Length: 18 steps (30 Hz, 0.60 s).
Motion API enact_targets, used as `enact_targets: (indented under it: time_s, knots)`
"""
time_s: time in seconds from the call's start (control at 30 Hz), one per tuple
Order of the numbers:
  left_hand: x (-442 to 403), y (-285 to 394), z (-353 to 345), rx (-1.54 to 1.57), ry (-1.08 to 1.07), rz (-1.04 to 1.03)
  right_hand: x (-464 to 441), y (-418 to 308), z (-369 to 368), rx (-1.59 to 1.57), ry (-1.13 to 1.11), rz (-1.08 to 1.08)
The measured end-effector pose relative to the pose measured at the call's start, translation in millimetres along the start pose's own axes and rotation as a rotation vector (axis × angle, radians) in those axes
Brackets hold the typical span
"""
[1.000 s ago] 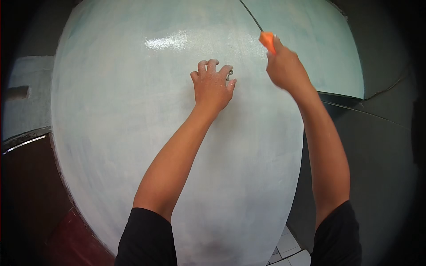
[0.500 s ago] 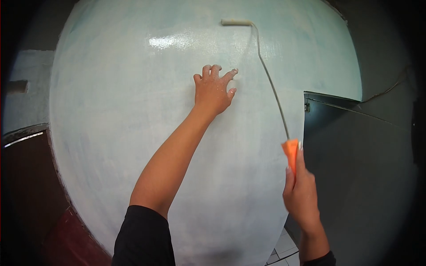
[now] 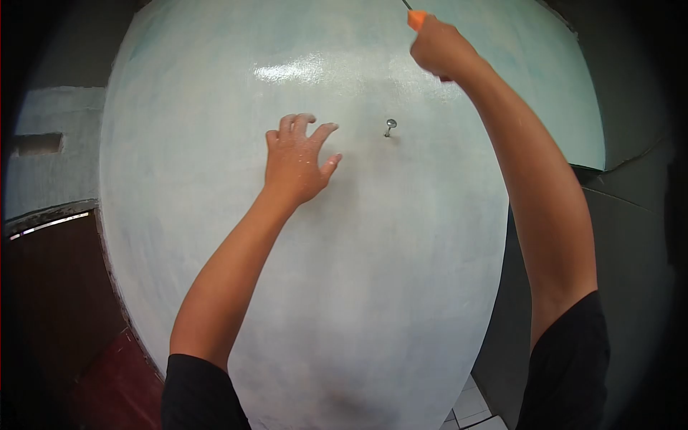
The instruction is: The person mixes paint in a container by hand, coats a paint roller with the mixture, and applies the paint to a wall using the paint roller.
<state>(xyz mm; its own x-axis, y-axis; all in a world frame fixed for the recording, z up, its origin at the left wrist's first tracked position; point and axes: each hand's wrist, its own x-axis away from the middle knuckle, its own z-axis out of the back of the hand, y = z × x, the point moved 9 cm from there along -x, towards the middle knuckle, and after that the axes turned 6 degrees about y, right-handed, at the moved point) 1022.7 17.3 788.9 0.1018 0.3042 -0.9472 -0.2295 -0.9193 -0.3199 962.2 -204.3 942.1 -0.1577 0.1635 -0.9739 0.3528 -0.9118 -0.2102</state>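
Note:
My right hand [image 3: 444,49] is raised near the top of the view, its fingers wrapped round the orange handle [image 3: 416,19] of a paint roller. Only a short piece of the roller's metal rod shows above the handle; the roller head is out of view. In front of me, the wall [image 3: 373,265] is pale white with a light green tint and a wet shine near the top. My left hand [image 3: 295,161] is held up before it with fingers spread and bent, holding nothing. White specks dot that hand. Whether its fingertips touch the wall I cannot tell.
A small metal nail or bolt [image 3: 390,127] sticks out of the wall right of my left hand. Dark grey wall [image 3: 631,287] lies beyond the right edge. At the left are a niche [image 3: 39,145], a dark opening [image 3: 50,287] and a dark red surface [image 3: 122,387]. White floor tiles [image 3: 471,405] show at lower right.
My right hand has moved up with the paint roller, carrying the roller head out of view. My left hand has shifted left, and the metal nail or bolt is now uncovered.

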Motion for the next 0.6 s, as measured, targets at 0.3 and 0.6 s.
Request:
enact_targets:
  time_s: [0.3, 0.6]
  knots:
    - [5.8, -24.0, 14.2, -0.077, -0.025, 0.053, 58.3, 34.0, -5.0, 0.066, 0.057, 0.069]
    - [6.7, 15.9, -0.1, 0.007, -0.031, 0.026, 418.8, 133.7, -29.6, -0.116, -0.178, -0.152]
